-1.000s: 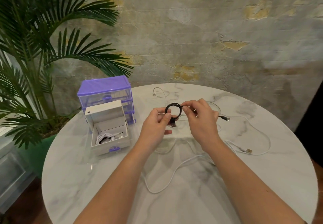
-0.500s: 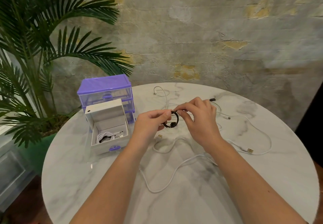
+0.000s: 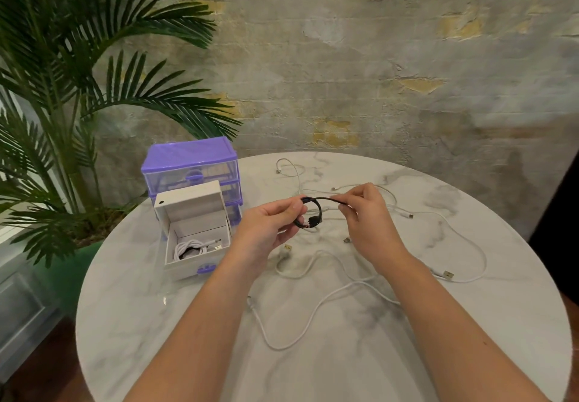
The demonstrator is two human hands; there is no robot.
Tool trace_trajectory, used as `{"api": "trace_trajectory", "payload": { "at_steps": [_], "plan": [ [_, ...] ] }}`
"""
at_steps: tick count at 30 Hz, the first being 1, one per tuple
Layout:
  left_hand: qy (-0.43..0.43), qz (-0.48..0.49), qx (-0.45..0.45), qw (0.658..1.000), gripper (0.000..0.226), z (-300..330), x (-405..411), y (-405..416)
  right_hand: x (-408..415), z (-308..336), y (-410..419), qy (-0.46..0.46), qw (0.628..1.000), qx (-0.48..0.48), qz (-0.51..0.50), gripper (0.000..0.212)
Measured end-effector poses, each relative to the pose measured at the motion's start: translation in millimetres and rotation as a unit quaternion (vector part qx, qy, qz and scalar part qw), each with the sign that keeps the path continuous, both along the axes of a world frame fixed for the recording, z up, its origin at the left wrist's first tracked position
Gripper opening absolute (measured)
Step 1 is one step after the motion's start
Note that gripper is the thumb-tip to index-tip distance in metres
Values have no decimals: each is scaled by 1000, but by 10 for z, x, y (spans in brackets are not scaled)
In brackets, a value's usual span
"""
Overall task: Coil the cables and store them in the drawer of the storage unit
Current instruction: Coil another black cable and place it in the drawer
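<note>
Marble table (image 3: 470, 323): both hands' grips pinch black cable (image 3: 317, 205) (left (image 3: 269, 229) coil, right (image 3: 366, 210) tail).

Both forearms come in from the bottom edge, bare, converging above the table (image 3: 517, 276) centre. Left hand (image 3: 266, 232) is raised off the table, palm facing right, thumb and curled fingers pinching the small loop of the black cable (image 3: 316, 213) at its left side. Right hand (image 3: 368, 213) sits level with it, just to the right, back of hand toward the camera, fingertips pinching the cable's straight free end. Hands are near each other but not touching; wrists roughly straight.
</note>
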State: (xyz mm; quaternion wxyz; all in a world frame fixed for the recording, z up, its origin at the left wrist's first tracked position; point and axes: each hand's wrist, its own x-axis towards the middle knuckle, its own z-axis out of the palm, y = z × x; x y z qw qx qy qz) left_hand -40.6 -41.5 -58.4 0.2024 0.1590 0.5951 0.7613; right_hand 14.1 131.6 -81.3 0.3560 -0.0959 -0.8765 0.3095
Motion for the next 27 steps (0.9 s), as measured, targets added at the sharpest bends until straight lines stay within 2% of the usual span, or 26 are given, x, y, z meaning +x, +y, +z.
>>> {"api": "trace_trajectory", "payload": {
  "at_steps": [4,6,9,11,14,17,23,27],
  "plan": [
    [12,-7,-9,1000,16,-14,15,3,38,67,13,-1,997,-81,3,25],
    [28,-5,-21,999,14,-9,18,6,42,106,29,43,982,-182,18,22],
    [62,0,-39,997,15,-15,39,30,69,179,-7,80,916,-382,95,19],
    [73,2,-46,996,16,-17,55,45,82,195,-38,82,887,-435,134,19],
    [79,6,-46,996,16,-14,56,48,90,191,-54,76,861,-472,173,17],
    [77,12,-43,996,15,-14,58,54,109,192,-60,33,848,-487,204,18],
    [113,58,-49,991,13,-41,61,92,133,208,-67,-70,892,-409,178,17],
    [148,92,-55,983,13,-52,59,103,153,253,-117,-114,864,-429,239,22]
  ]
}}
